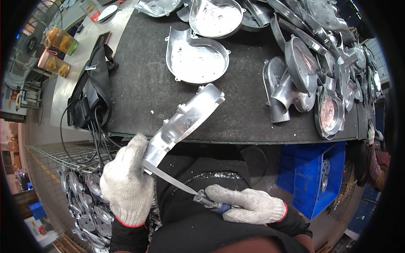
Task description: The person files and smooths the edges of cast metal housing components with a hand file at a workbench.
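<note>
The left hand [125, 183] hides the metal casting's [185, 120] lower end, and the file's [173, 180] handle seems buried in the right hand [249, 204].

Your white knit gloves with red cuffs on left hand [125, 181] and right hand [249, 204], silver casting [185, 120], blue-handled file [181, 184], black mat [139, 84], blue crate [312, 177] at four o'clock.

Probably a metalworking shop: cast aluminium housings [312, 71] crowd the workbench [139, 80].

Bright overhead light, metal glare, fisheye-bent dark rim
</note>
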Available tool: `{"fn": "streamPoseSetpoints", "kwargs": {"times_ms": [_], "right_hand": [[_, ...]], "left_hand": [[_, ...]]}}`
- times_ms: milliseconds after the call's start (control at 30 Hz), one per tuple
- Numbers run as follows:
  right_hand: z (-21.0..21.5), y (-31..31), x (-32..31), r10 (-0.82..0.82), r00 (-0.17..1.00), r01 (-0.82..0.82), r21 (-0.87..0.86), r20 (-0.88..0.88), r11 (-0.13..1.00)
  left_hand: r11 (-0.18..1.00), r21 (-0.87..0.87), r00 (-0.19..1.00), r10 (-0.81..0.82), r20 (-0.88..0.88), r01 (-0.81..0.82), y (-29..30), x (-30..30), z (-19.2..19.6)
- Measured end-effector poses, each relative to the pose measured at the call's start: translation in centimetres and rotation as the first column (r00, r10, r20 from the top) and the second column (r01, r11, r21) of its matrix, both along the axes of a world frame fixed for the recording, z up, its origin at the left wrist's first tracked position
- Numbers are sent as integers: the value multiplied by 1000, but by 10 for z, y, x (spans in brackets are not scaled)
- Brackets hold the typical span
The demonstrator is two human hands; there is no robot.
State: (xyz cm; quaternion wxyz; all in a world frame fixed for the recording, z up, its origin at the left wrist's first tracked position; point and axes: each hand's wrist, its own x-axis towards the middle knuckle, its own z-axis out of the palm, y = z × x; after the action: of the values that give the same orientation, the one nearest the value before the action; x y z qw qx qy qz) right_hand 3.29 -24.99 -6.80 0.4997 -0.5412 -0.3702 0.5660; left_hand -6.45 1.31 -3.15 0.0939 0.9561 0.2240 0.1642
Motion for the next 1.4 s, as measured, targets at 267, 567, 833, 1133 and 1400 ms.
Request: {"fn": "streamPoseSetpoints", "kwargs": {"times_ms": [267,567,833,1133,1400], "right_hand": [[15,4,8,119,991,-125,-82,-67,989],[-9,-13,2,-72,991,71,-10,-116,997],[11,3,17,119,992,-121,-64,-35,991],[-1,-12,15,-711,703,697,-188,-10,692],[-23,39,61,-881,469,876,-154,58,456]], "left_hand": [[999,-6,997,-50,63,51,2,2,-3],[997,-76,997,20,-80,-26,-1,9,6],[991,-136,1000,13,-23,-16,5,4,7],[651,-744,577,669,468,-151,81,-46,18],[368,-825,-57,901,431,-430,127,-227,-36]]}}
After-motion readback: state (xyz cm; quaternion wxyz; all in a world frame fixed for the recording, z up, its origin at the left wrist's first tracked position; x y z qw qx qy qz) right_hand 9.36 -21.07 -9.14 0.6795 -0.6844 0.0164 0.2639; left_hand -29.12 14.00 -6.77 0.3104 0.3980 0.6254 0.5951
